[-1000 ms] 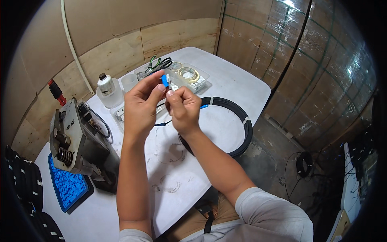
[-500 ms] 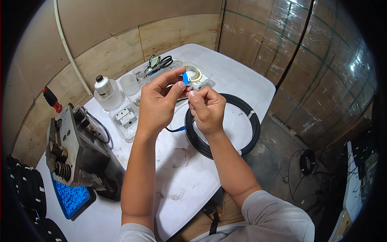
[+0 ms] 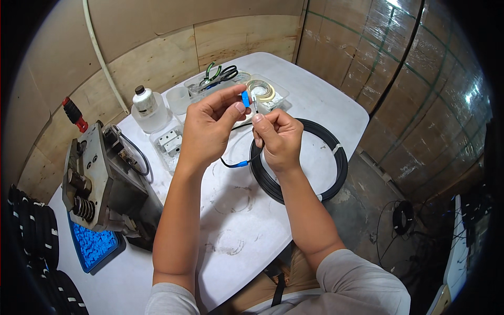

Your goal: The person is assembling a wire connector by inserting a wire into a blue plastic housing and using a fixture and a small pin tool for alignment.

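Between thumb and forefinger, my left hand (image 3: 207, 128) pinches a small blue plastic connector housing (image 3: 245, 98). Just right of it, my right hand (image 3: 281, 140) is closed on the end of a thin black cable, whose slim pale connector tip (image 3: 255, 103) points up from the fingers. Housing and tip are side by side; whether they touch I cannot tell. Lower on the cable, a blue sleeve (image 3: 240, 164) hangs below the hands. A coil of black cable (image 3: 336, 176) with white ties lies on the table beneath my right hand.
A metal press (image 3: 107, 178) stands left, over a blue tray of small blue parts (image 3: 94, 244). Behind are a white bottle (image 3: 145, 101), a box with metal blocks (image 3: 169, 142), scissors (image 3: 228, 73) and tape rolls (image 3: 266, 90). Wrapped cartons (image 3: 362, 52) stand beyond the white table (image 3: 315, 79).
The whole view has shifted slightly. My hands keep their grips, with the connector tip slightly farther from the housing. More cable shows to the right of the hanging blue sleeve.
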A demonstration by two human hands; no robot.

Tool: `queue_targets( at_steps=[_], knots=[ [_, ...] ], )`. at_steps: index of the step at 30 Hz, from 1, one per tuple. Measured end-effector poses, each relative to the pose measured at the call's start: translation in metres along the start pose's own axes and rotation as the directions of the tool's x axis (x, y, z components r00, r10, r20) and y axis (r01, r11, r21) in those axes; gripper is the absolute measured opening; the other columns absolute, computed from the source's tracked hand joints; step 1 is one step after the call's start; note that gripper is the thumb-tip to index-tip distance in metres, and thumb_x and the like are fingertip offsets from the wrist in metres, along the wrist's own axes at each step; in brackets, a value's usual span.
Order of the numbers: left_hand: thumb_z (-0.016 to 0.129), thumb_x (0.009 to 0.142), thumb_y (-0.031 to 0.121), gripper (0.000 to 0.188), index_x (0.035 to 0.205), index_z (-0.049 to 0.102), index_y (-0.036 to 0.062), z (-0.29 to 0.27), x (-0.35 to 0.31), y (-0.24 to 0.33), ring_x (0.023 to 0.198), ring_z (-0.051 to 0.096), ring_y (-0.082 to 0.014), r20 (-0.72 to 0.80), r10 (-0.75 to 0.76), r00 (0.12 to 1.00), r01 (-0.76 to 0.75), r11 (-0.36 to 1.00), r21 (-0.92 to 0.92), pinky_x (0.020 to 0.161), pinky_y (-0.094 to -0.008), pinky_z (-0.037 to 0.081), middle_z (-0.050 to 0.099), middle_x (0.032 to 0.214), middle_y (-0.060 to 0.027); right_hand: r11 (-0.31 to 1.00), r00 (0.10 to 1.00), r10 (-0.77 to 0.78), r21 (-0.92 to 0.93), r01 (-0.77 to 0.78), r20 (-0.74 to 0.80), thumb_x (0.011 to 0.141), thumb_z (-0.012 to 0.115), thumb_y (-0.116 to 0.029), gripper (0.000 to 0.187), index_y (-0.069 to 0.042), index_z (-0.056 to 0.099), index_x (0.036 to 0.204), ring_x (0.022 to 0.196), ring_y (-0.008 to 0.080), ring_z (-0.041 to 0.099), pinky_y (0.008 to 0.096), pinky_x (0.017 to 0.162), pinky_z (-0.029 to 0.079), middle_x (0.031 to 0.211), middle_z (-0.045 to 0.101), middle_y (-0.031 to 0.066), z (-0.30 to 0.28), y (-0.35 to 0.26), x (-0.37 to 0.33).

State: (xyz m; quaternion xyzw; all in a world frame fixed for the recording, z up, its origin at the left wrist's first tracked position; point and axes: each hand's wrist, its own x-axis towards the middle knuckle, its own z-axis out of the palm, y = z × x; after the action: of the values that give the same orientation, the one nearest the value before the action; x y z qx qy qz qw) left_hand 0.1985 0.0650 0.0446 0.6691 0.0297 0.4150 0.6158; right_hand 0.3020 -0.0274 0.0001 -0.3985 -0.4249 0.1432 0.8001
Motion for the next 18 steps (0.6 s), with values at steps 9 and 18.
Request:
queue_targets(
  at_steps=[9,18],
  knots=[
    [0.061,0.089,0.004,0.030,0.118,0.061,-0.0039,-0.0030,0.0020,-0.0012,0.086,0.065,-0.0148,-0.042,0.005,0.999,-0.005,1.000,-0.011,0.079,-0.0284,0.054,0.068,0.097,-0.0113,1.000,0.999,0.019,0.013,-0.020,0.026,0.089,0.065,-0.010,0.023,-0.003,0.055,0.070,0.049,0.0065,0.047,0.0207,0.046,0.036,0.058,0.054,0.0021,0.0009,0.0070,0.0002],
    [0.062,0.089,0.004,0.027,0.115,0.059,-0.0048,-0.0049,0.0014,0.0023,0.085,0.065,-0.0153,-0.056,-0.028,0.998,0.027,0.999,-0.019,0.078,-0.0287,0.055,0.068,0.094,-0.0117,1.000,0.999,0.019,0.018,-0.020,0.030,0.089,0.065,-0.011,0.023,-0.003,0.055,0.070,0.049,0.0070,0.047,0.0208,0.047,0.036,0.058,0.054,0.0025,0.0031,0.0084,-0.0012]
  ],
)
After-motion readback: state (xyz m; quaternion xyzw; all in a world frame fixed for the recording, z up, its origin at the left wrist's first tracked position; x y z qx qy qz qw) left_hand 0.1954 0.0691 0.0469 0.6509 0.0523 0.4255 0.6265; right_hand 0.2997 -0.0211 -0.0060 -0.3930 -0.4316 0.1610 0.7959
